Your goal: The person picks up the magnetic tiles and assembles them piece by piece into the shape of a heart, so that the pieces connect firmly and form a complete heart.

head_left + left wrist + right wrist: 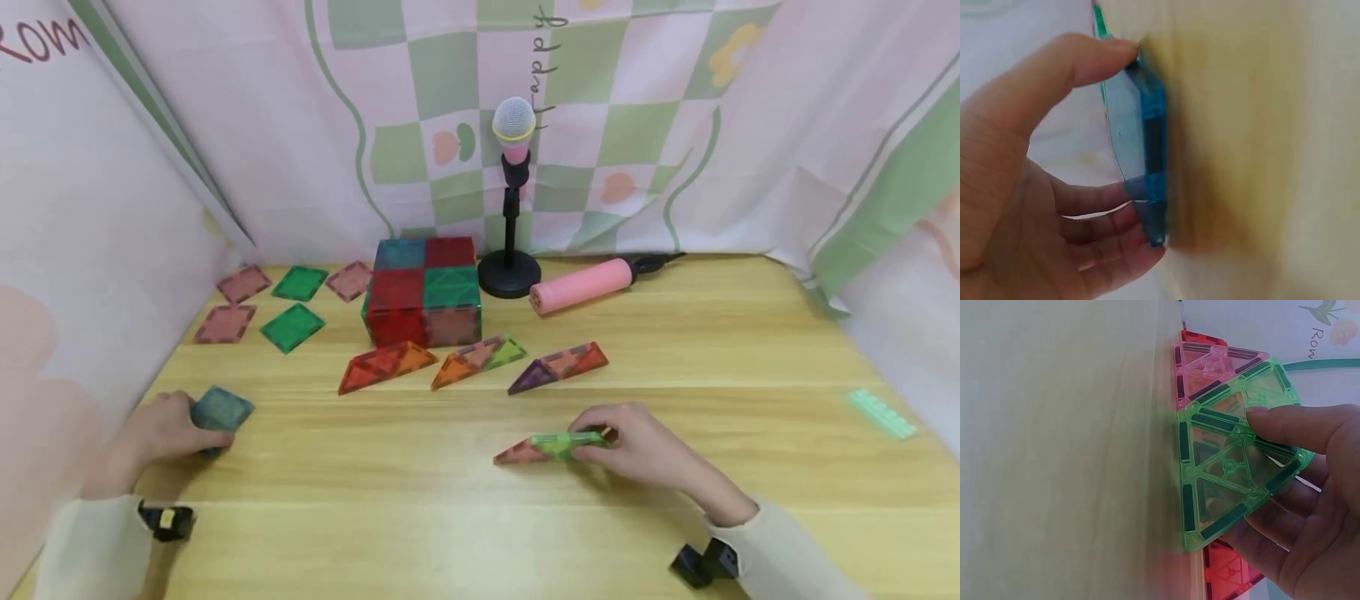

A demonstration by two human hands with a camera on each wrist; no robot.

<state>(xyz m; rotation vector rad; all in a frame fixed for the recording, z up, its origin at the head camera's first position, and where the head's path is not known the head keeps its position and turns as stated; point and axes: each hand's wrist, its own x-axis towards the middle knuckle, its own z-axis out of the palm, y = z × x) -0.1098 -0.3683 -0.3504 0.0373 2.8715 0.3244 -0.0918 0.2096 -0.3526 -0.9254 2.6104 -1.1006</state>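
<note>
At the left of the table my left hand [159,429] grips a translucent blue magnetic tile [221,410] by its edges. In the left wrist view its thumb is on one end and its fingers [1110,240] curl round the other, close over the wood. My right hand [637,442] pinches green triangular magnetic tiles [1229,465] between thumb and fingers. They join a pink triangular tile [520,452], forming one standing strip at the table's middle. Behind it stand three similar strips: a red and orange one [384,365], an orange, pink and green one [480,360] and a purple, pink and red one [558,367].
A block of coloured square tiles [401,289] stands behind the strips. Several flat tiles, such as a green tile [292,327], lie to its left. A microphone [514,125] on a black stand and a pink cylinder [581,287] are at the back. A mint strip [881,412] lies far right.
</note>
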